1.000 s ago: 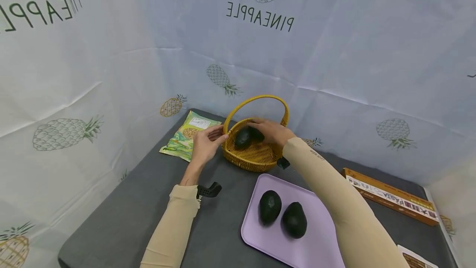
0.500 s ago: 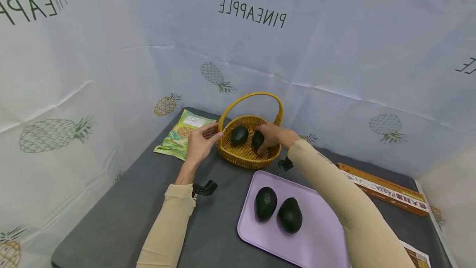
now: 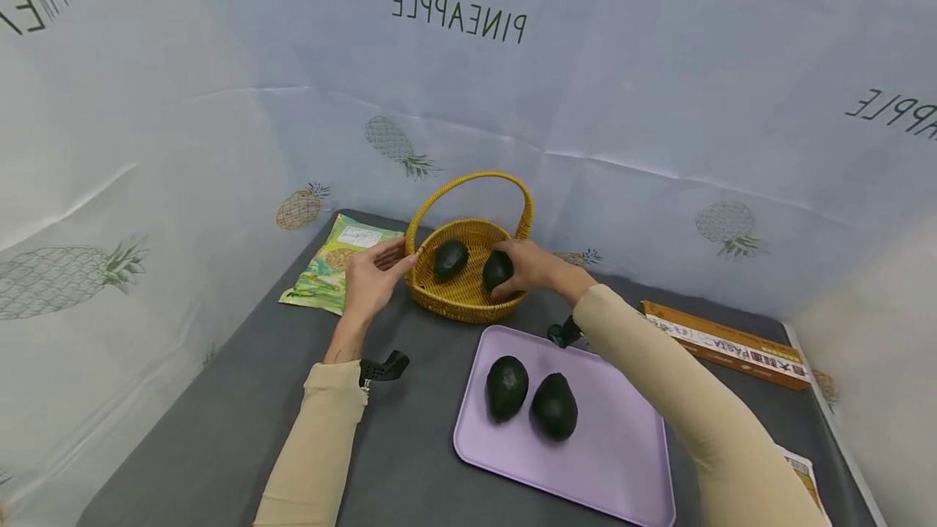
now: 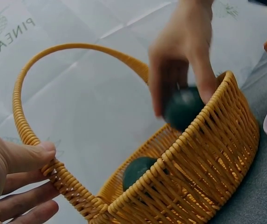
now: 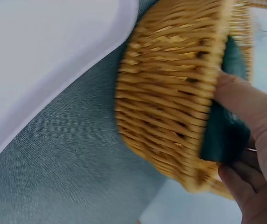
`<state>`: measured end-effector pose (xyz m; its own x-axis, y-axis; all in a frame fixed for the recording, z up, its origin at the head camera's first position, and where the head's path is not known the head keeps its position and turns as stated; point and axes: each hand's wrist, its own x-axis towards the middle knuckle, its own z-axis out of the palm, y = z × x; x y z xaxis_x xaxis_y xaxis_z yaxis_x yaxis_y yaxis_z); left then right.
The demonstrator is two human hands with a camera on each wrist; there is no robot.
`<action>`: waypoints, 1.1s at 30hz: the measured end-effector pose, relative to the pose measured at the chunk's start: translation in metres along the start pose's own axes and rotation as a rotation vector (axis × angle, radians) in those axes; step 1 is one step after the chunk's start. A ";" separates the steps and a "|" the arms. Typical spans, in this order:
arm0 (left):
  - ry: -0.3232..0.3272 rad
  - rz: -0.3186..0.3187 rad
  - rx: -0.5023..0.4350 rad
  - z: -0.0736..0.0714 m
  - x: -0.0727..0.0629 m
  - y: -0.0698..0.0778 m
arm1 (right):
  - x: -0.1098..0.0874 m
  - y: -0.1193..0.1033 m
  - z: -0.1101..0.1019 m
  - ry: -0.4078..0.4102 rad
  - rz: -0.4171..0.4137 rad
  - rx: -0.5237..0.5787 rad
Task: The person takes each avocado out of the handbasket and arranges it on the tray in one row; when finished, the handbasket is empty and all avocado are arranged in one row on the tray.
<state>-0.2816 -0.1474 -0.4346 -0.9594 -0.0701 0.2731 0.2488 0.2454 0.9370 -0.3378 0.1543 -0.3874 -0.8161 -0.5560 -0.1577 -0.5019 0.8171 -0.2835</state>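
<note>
A yellow wicker basket (image 3: pixel 468 313) with an arched handle stands at the back of the table. My left hand (image 3: pixel 372 276) pinches the base of its handle, thumb in front and fingers behind, as the left wrist view shows. My right hand (image 3: pixel 533 268) reaches in at the basket's right side and grips a dark green avocado (image 3: pixel 498 270), which shows at rim height in the left wrist view. A second avocado (image 3: pixel 450 259) lies in the left part of the basket. Two more avocados, one on the left (image 3: pixel 507 388) and one on the right (image 3: pixel 554 407), lie on a lilac tray (image 3: pixel 615 470).
A green and yellow bag (image 3: pixel 322 271) lies left of the basket, behind my left hand. To the right, an orange-brown pasta box (image 3: pixel 728 344) lies along the back edge. Part of another package (image 3: pixel 801 470) shows beside my right sleeve. Pineapple-print cloth (image 3: pixel 600 104) hangs behind the table.
My right hand has moved toward the basket's right side with its avocado, away from the other avocado there. My left hand stays at the handle. The head view has swung a little right.
</note>
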 end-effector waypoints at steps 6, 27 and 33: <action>0.001 -0.011 0.009 -0.002 -0.001 0.000 | -0.041 -0.007 -0.030 0.096 -0.013 0.074; 0.003 0.029 0.020 0.001 0.001 0.003 | -0.224 0.006 0.003 0.245 0.033 0.128; 0.005 0.019 0.023 0.000 0.000 0.001 | -0.248 0.011 0.030 0.233 0.075 0.157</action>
<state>-0.2809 -0.1468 -0.4335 -0.9537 -0.0704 0.2924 0.2642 0.2686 0.9263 -0.1326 0.2966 -0.3794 -0.9023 -0.4299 0.0325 -0.4017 0.8110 -0.4254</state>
